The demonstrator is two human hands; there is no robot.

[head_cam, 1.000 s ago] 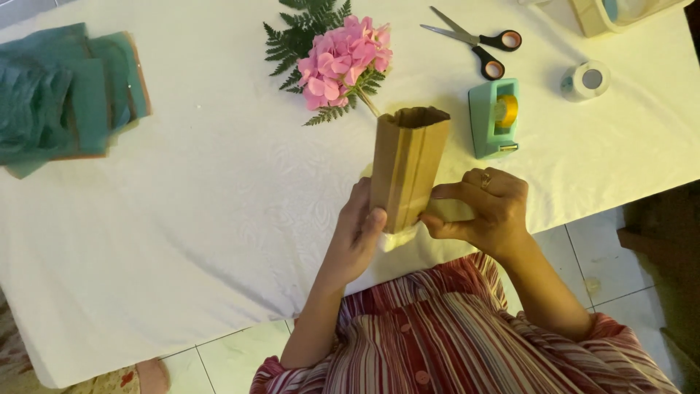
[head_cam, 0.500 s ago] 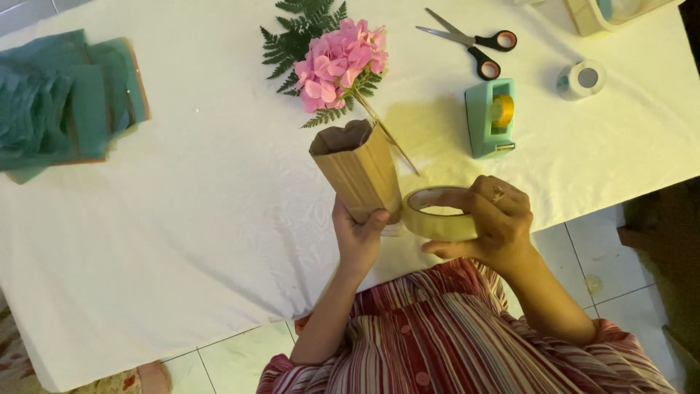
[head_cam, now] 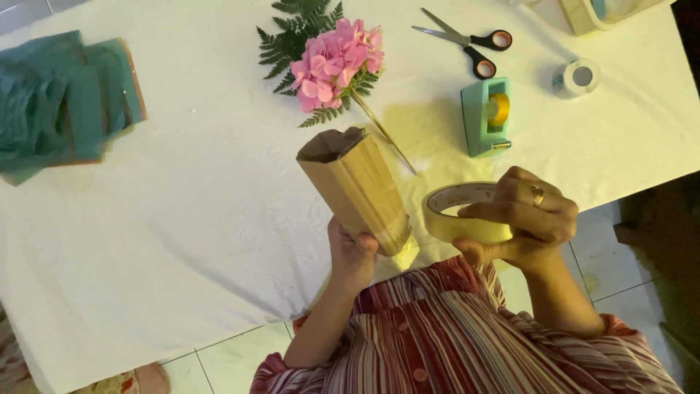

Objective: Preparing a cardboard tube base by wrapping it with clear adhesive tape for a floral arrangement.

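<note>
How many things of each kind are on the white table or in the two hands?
Tape rolls: 2, tape roll in right hand, small white roll
Tape dispenser: 1
Scissors: 1
Flower bunch: 1
Paper bag, in left hand: 1
Green paper pile: 1
Total: 7

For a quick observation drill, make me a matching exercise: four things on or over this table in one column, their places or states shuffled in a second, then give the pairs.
Things:
1. brown paper bag
2. wide roll of tan tape
3. orange-handled scissors
4. folded teal paper

Places or states:
A. lying at the table's far left
B. gripped at its base by the left hand, open end away
C. lying beyond the mint-green tape dispenser
D. held in the right hand

Pairs: 1-B, 2-D, 3-C, 4-A
</note>
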